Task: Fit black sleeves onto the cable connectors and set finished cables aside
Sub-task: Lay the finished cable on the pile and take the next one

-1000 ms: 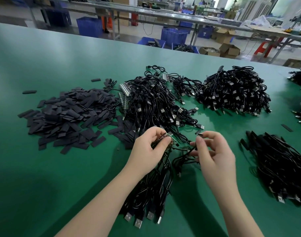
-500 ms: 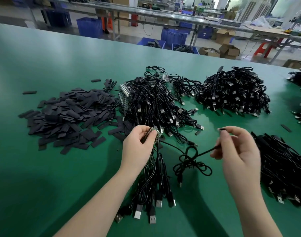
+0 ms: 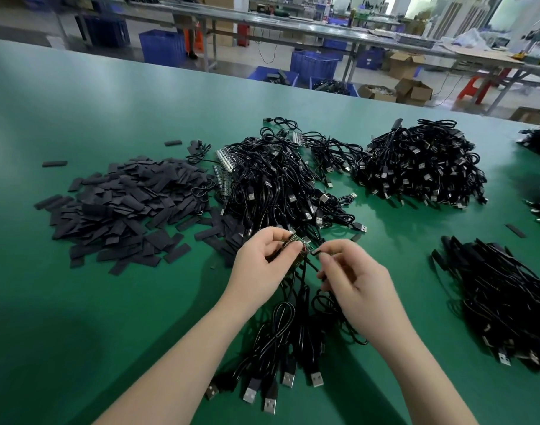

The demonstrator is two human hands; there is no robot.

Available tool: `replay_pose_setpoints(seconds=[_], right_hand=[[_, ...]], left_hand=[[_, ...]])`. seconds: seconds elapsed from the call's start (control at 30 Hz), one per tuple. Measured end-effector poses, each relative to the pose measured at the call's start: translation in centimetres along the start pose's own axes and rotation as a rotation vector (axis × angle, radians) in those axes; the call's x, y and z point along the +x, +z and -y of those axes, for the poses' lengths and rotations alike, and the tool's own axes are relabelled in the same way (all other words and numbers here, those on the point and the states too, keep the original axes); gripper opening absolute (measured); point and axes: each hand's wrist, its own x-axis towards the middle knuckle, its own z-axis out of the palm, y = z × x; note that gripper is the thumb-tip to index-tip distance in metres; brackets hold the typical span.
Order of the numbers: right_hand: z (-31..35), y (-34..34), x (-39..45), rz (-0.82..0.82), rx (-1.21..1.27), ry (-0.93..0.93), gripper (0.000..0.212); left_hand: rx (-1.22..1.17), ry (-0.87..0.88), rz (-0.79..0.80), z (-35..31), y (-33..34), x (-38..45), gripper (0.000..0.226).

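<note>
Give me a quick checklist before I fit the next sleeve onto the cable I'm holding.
1. Left hand grips the small strip of connector boards: ok.
2. Right hand pinches one thin black cable end beside the strip: ok.
3. Sleeve already on that end: cannot tell, fingers hide it.
4. Pile of flat black sleeves lies on the green table to the left: ok.
5. Held cables' USB plugs hang loose and rest on the table: ok.

A: flat rectangular black sleeves (image 3: 124,207) heaped at the left edge of the matte green table (image 3: 78,302), black cables?

B: yep, coiled black USB cables (image 3: 418,167) with silver plugs, blue plastic crates (image 3: 163,47) behind.
</note>
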Motion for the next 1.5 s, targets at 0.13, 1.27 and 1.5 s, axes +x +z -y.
replay_pose_setpoints(seconds=[0.13, 1.27, 1.5], right_hand=[[0.2, 0.1, 0.6, 0.292, 0.093, 0.015, 0.017], [0.0, -2.7, -7.1, 0.166, -0.706, 0.306, 0.057], [0.7, -8.3, -8.4, 0.099, -0.213, 0.508, 0.053]], left_hand=[[-0.021, -0.026, -0.067, 0.4, -0.1, 0.2, 0.004], [0.177, -0.072, -0.120, 1.2, -0.3, 0.1, 0.011], [0.234, -0.057, -0.085, 1.4, -0.4, 0.0, 0.014]])
